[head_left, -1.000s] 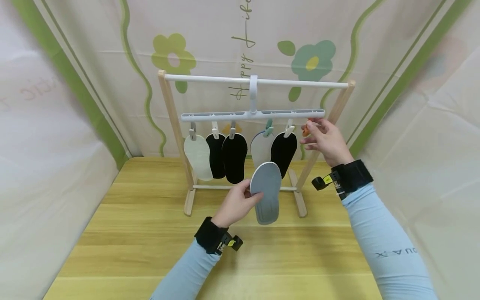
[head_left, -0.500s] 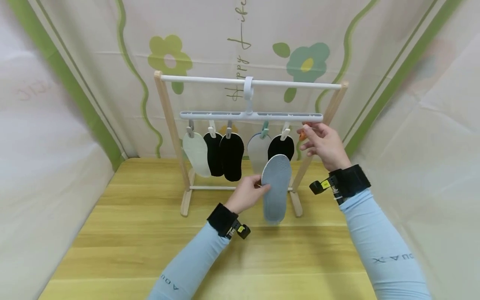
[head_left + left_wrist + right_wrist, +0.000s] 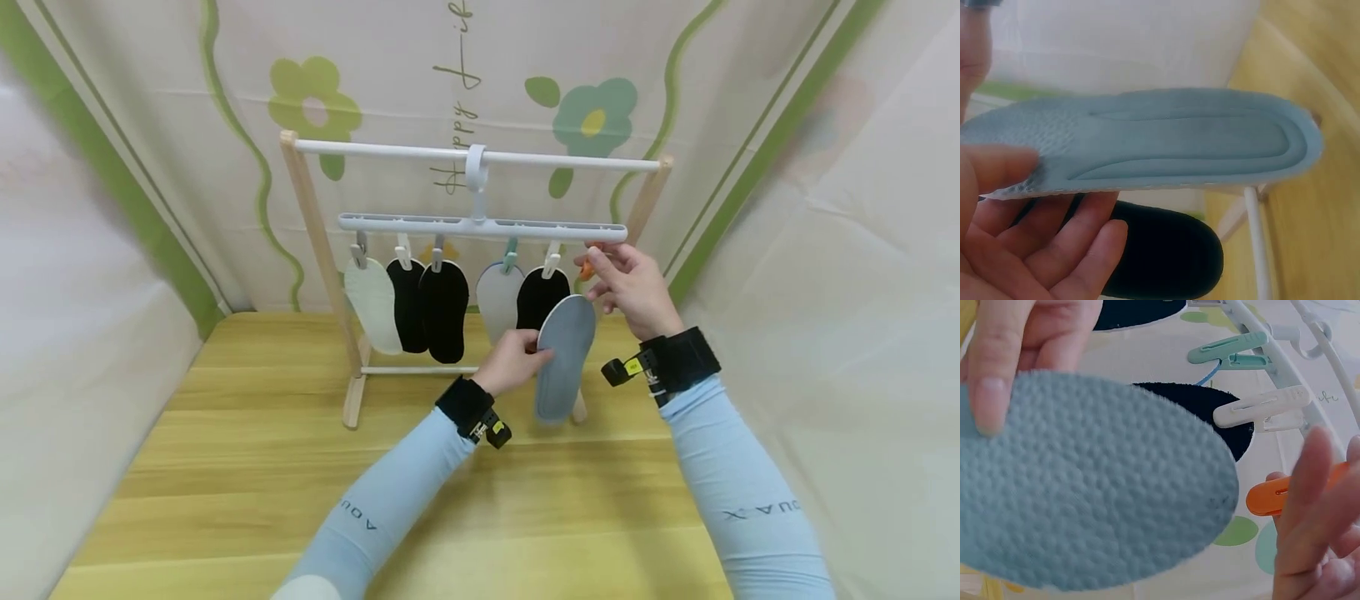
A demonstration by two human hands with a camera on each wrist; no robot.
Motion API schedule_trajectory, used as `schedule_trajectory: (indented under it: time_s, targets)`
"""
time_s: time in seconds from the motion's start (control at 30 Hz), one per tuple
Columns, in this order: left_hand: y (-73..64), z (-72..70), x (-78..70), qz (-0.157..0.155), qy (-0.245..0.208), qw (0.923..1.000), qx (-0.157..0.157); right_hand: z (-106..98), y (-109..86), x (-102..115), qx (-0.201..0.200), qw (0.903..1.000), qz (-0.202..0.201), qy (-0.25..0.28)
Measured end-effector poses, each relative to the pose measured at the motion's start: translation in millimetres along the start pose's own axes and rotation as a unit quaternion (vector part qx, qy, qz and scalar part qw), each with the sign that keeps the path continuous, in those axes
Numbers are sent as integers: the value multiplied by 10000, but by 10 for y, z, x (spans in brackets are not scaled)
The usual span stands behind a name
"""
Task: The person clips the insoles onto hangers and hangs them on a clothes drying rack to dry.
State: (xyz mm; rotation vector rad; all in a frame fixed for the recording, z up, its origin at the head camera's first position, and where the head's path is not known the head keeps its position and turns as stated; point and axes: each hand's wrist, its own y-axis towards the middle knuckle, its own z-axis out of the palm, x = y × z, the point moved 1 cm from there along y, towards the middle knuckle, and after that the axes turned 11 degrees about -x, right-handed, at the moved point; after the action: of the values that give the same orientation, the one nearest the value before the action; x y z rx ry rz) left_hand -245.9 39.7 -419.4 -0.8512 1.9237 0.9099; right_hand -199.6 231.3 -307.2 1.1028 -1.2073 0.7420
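Note:
My left hand (image 3: 514,362) pinches a grey-blue insole (image 3: 566,354) by its left edge, thumb on the face and fingers behind. The insole stands nearly upright, its top end just below my right hand (image 3: 637,283). In the right wrist view its dimpled toe end points toward an orange clip (image 3: 1266,497). My right thumb and fingers pinch that clip under the right end of the white hanger bar (image 3: 420,225). A black insole (image 3: 543,296) hangs from a white clip (image 3: 552,263) just left of it, partly hidden by the grey-blue one.
Further left along the bar hang a white insole (image 3: 371,304), black insoles (image 3: 444,312) and a light grey insole (image 3: 497,300), each on a clip. The hanger hooks over the rail of a wooden-legged stand (image 3: 311,217) on the wooden table (image 3: 247,467). Printed curtains (image 3: 405,100) surround it.
My left hand has raised the grey-blue insole up and to the right, close to the orange clip. My right hand keeps its hold on the clip; the view has shifted slightly.

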Motion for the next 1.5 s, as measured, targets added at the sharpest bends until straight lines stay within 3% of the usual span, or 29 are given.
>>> schedule_trajectory:
  time_s: [0.27,0.5,0.83,1.07,1.5]
  targets:
    - [123,33,24,73,52,9998,-151,38,6,-35,-87,9999,-73,-46]
    - [195,63,-10,161,77,9994,-301,56,-3,-56,-328,9988,-365,0]
    - [215,58,-54,206,225,9990,-338,119,-31,-17,-817,9945,-654,-102]
    - [206,41,-66,177,247,9990,-329,166,-37,10,-891,9935,-699,146]
    - [202,10,-128,222,196,9991,-316,190,-74,65,-1144,9909,-704,101]
